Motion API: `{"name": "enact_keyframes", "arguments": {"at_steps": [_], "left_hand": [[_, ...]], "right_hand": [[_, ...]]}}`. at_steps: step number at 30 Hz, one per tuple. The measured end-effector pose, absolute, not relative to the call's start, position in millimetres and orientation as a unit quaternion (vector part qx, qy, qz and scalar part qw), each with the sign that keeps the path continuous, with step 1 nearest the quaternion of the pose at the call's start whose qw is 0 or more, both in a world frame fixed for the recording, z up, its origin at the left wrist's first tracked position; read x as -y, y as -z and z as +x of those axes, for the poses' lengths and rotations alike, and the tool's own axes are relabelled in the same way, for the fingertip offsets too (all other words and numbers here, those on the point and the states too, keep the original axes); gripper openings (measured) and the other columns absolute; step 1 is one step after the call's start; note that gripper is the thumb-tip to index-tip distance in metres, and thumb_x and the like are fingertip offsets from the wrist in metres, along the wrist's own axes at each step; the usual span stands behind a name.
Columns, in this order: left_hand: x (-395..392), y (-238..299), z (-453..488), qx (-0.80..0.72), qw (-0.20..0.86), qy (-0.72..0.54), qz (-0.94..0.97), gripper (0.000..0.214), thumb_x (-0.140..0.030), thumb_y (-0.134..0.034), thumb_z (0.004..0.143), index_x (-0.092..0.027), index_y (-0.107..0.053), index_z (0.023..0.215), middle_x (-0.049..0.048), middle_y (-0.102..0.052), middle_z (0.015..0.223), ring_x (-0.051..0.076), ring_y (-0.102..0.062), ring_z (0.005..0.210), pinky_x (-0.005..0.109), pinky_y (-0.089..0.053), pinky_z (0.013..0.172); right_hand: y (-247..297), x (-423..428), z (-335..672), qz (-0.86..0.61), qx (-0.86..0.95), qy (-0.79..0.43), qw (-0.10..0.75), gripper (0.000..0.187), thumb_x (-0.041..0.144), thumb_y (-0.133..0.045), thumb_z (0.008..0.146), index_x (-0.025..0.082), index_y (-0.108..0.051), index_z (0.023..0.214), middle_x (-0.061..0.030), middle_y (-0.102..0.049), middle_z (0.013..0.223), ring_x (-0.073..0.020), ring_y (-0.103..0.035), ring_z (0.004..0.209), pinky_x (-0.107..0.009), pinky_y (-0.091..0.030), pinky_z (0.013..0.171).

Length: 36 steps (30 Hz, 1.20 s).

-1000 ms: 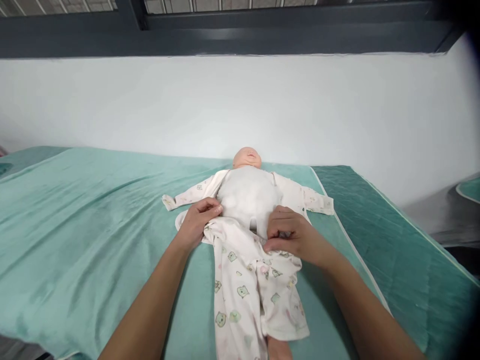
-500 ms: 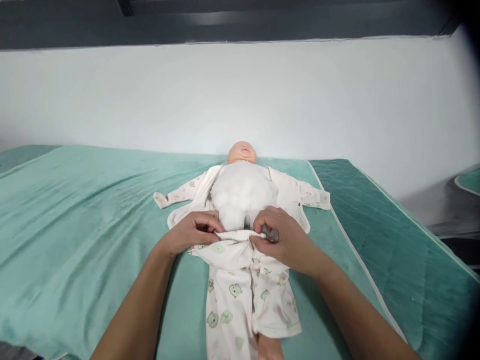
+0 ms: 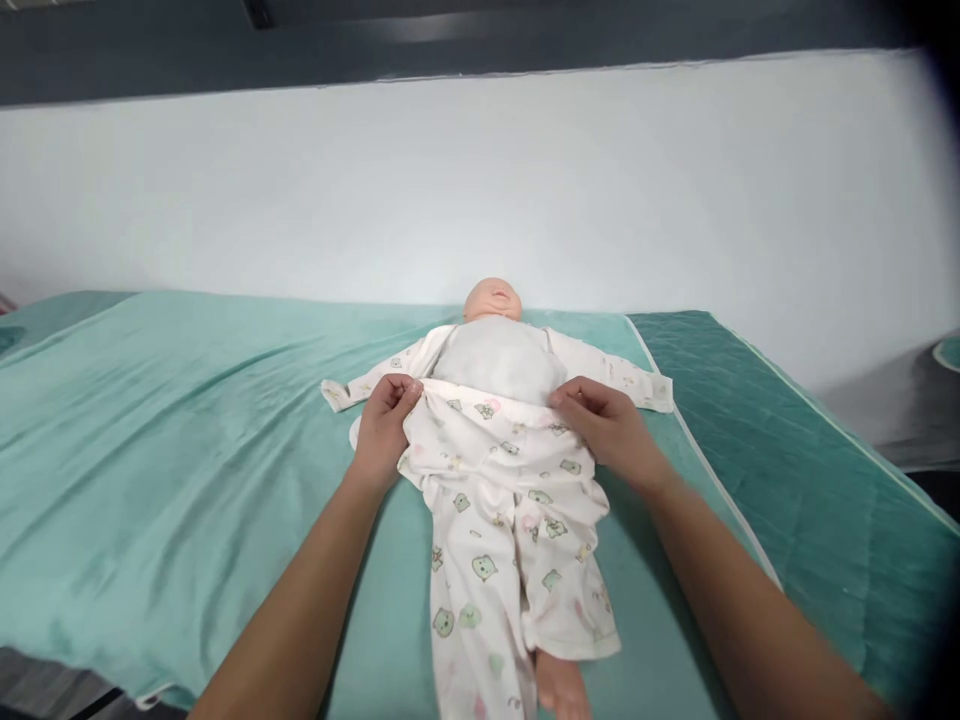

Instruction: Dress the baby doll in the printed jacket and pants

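Note:
A baby doll (image 3: 493,300) lies on its back on a teal sheet (image 3: 187,420), head toward the wall. An open white top (image 3: 622,378) spreads under its arms, leaving the pale torso (image 3: 499,355) bare. White trousers with a small bear print (image 3: 510,500) cover its legs, the waistband now at its belly. My left hand (image 3: 384,428) pinches the waistband at the doll's right hip. My right hand (image 3: 607,425) grips the waistband at the other hip. One bare doll foot (image 3: 559,685) sticks out of a trouser leg at the bottom.
The sheet covers a mattress against a white wall (image 3: 480,180). A darker quilted teal pad (image 3: 787,450) lies to the right, with its edge dropping off at far right. A dark window frame (image 3: 450,40) runs along the top.
Both hands have pulled the trouser waistband up from below the doll's crotch to its belly. The hands moved apart to the hips. The torso is now mostly covered lower down.

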<state>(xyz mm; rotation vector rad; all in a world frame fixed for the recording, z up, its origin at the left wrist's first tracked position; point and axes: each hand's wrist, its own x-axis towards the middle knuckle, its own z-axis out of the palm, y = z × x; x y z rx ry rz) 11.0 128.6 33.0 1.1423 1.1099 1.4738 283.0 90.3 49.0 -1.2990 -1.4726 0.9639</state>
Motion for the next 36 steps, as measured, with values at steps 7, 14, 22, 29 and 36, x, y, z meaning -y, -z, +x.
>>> {"name": "enact_keyframes", "arguments": {"at_steps": [7,14,22,29,36], "left_hand": [[-139,-25,8,-0.45,0.496,-0.6,0.438,0.025,-0.036,-0.072,0.077,-0.02,-0.055,0.083,-0.0042,-0.049,0.072,0.009,-0.044,0.06,0.02,-0.035,0.055],[-142,-16,11,-0.473,0.427,-0.516,0.572,0.022,-0.039,-0.062,0.085,-0.02,-0.051,0.085,-0.0024,-0.05,0.076,0.012,-0.045,0.069,0.023,-0.035,0.061],[-138,-18,15,-0.515,0.356,-0.492,0.605,0.017,-0.037,-0.057,0.09,-0.021,-0.051,0.088,-0.0006,-0.053,0.081,0.016,-0.048,0.076,0.027,-0.036,0.067],[-138,-18,18,-0.568,0.257,-0.491,0.608,0.013,-0.033,-0.05,0.093,-0.022,-0.044,0.087,-0.0015,-0.049,0.078,0.017,-0.047,0.076,0.029,-0.036,0.071],[-138,-15,20,-0.552,0.282,-0.463,0.634,0.011,-0.033,-0.051,0.09,-0.022,-0.05,0.088,-0.0005,-0.057,0.078,0.017,-0.051,0.074,0.029,-0.037,0.07]], "right_hand": [[-36,-115,280,-0.607,0.602,-0.128,0.502,0.022,0.044,-0.058,0.09,0.023,-0.054,0.083,0.0068,-0.046,0.054,-0.0122,-0.04,0.055,-0.028,-0.03,0.058],[-36,-113,289,-0.496,0.639,-0.383,0.446,0.03,0.052,-0.06,0.087,0.023,-0.053,0.084,0.0072,-0.041,0.059,-0.0109,-0.035,0.055,-0.026,-0.027,0.053],[-44,-102,316,-0.461,0.68,-0.464,0.331,0.035,0.038,-0.063,0.082,0.027,-0.051,0.113,0.0068,-0.051,0.071,-0.0125,-0.044,0.062,-0.025,-0.033,0.056],[-35,-118,291,-0.637,0.631,-0.179,0.405,0.023,0.03,-0.046,0.085,0.026,-0.056,0.105,0.0062,-0.045,0.054,-0.0171,-0.046,0.055,-0.029,-0.03,0.057],[-26,-129,292,-0.633,0.608,-0.245,0.413,0.022,0.036,-0.058,0.077,0.024,-0.052,0.095,-0.0006,-0.064,0.08,-0.0211,-0.061,0.077,-0.032,-0.042,0.072]]}}
